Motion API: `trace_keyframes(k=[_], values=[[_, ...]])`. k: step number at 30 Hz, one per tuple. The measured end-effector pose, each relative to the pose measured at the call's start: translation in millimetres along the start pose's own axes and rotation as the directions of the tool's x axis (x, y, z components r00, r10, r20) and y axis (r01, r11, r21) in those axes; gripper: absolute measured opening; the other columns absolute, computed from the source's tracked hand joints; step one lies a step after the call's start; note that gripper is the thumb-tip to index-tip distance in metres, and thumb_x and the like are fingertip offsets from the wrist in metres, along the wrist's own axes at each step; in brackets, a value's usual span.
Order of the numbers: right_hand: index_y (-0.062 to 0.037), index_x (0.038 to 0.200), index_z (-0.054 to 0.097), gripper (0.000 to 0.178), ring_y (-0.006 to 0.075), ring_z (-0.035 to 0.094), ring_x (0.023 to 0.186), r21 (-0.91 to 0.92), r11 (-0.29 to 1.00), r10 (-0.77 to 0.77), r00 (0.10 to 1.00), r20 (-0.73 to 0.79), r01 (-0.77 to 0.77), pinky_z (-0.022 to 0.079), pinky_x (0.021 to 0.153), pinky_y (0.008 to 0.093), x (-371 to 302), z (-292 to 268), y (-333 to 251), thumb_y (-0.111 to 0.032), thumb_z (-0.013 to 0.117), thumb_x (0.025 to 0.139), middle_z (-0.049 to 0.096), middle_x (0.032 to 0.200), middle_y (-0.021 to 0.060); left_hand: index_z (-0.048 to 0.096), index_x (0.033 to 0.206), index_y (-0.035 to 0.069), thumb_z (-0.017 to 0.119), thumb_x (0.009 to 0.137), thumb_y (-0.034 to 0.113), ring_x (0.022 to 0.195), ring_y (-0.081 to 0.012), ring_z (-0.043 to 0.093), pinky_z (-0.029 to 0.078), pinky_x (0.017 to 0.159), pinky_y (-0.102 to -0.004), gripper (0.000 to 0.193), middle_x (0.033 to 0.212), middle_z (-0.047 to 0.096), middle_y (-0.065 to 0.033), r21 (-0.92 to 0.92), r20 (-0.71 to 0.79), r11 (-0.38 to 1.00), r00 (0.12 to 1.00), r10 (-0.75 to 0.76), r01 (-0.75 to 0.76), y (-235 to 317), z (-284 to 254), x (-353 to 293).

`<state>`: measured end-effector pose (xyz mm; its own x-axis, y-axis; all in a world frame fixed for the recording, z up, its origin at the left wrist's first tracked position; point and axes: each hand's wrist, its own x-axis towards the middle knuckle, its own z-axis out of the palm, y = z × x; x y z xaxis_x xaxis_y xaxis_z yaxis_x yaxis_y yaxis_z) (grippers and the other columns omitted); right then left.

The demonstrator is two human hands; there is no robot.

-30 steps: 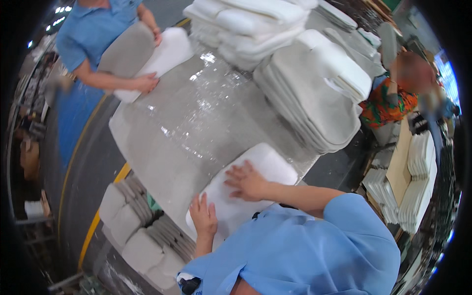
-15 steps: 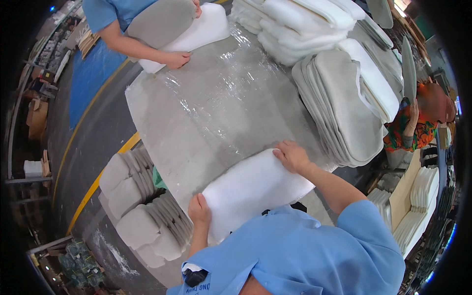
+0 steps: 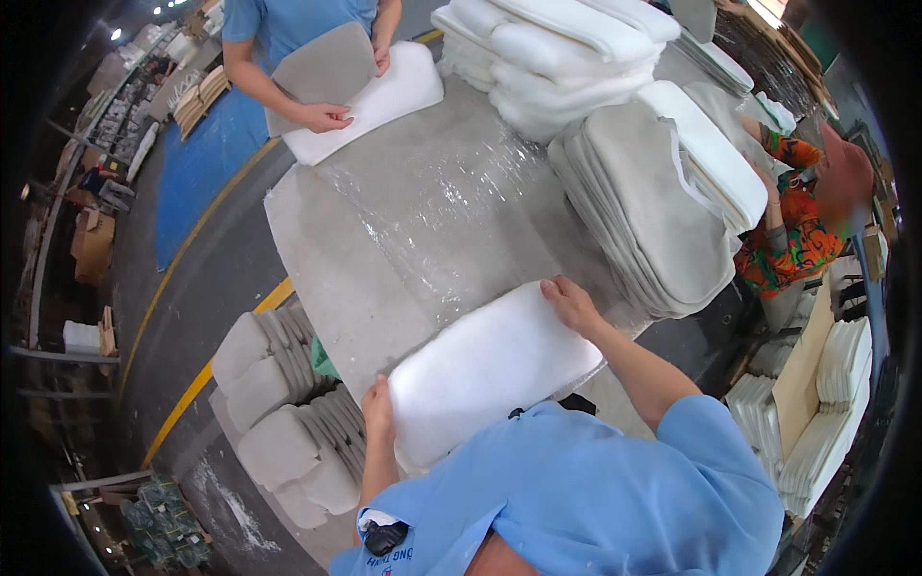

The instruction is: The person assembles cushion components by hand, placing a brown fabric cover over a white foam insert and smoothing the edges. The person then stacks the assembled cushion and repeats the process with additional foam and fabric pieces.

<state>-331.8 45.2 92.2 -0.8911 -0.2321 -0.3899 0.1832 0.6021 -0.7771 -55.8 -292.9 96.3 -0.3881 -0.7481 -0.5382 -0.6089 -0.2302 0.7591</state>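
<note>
A white padded sheet (image 3: 495, 374) with rounded corners lies across the near edge of the plastic-covered table (image 3: 384, 259), close against my body. My left hand (image 3: 379, 408) grips its left end, fingers closed at the edge and partly hidden. At the far right corner my right hand (image 3: 573, 305) pinches the sheet between thumb and fingers. Right of the bare tabletop stands a pile of grey fabric covers (image 3: 634, 202), with white pads (image 3: 715, 154) beside it. Behind them rises a stack of thick white pads (image 3: 567, 62).
Across the table, a co-worker in blue handles a grey cover (image 3: 327, 67) over a white pad (image 3: 408, 82). Another person in an orange patterned top (image 3: 792, 230) works at right. Grey bundles (image 3: 288, 403) sit low at left; white stacked pieces (image 3: 831, 384) stand at lower right.
The view has shifted slightly. My hands keep their grip on the white sheet. The co-worker's grey cover is drawn back from the white pad, and the person at right has lowered a grey piece.
</note>
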Motion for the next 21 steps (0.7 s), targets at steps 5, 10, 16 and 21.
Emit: trace_keyframes(k=[5, 10, 16, 21], values=[[-0.0022, 0.106, 0.068, 0.043, 0.0138, 0.058, 0.087, 0.492, 0.87, -0.013, 1.0, -0.028, 0.024, 0.047, 0.079, 0.032, -41.7, -23.1, -12.4, -0.043, 0.057, 0.11, 0.064, 0.09, 0.0019, 0.065, 0.087, -0.001, 0.062, 0.11, 0.036, 0.076, -0.0114, 0.051, 0.044, 0.069, -0.0313, 0.043, 0.081, 0.061, -0.0004, 0.04, -0.074, 0.953, 0.95, 0.303, -0.301, 37.4, -34.1, -25.3], [-0.0026, 0.103, 0.069, 0.027, 0.01, 0.054, 0.087, 0.589, 0.748, -0.226, 0.952, -0.206, 0.305, 0.044, 0.078, 0.0275, -122.7, -28.7, -7.3, -0.028, 0.061, 0.106, 0.063, 0.091, -0.0002, 0.065, 0.083, 0.001, 0.06, 0.11, 0.031, 0.073, -0.0083, 0.05, 0.042, 0.068, -0.0291, 0.04, 0.077, 0.061, 0.0004, -0.095, -0.119, 0.873, 0.877, 0.466, -0.478, 81.4, -51.2, -63.6], [0.0002, 0.105, 0.07, 0.029, 0.0162, 0.061, 0.094, 0.416, 0.839, -0.254, 0.928, -0.273, 0.352, 0.048, 0.086, 0.0318, -158.8, 10.0, 9.5, -0.027, 0.059, 0.105, 0.067, 0.095, 0.0066, 0.07, 0.088, -0.001, 0.059, 0.109, 0.029, 0.076, -0.012, 0.056, 0.047, 0.073, -0.0312, 0.038, 0.076, 0.063, -0.0032, 0.043, -0.09, 0.862, 0.857, 0.507, -0.505, 34.9, -68.9, -49.0], [-0.0002, 0.107, 0.071, 0.033, 0.0163, 0.061, 0.095, 0.379, 0.868, -0.229, 0.936, -0.269, 0.321, 0.048, 0.086, 0.0317, -159.1, 0.2, 18.6, -0.03, 0.056, 0.107, 0.069, 0.099, 0.0077, 0.072, 0.11, 0.003, 0.068, 0.099, 0.023, 0.105, -0.0358, 0.064, 0.049, 0.093, -0.048, 0.023, 0.114, 0.071, -0.0167, 0.451, 0.127, 0.349, 0.446, 0.886, -0.821, 84.2, -55.4, -87.1]])
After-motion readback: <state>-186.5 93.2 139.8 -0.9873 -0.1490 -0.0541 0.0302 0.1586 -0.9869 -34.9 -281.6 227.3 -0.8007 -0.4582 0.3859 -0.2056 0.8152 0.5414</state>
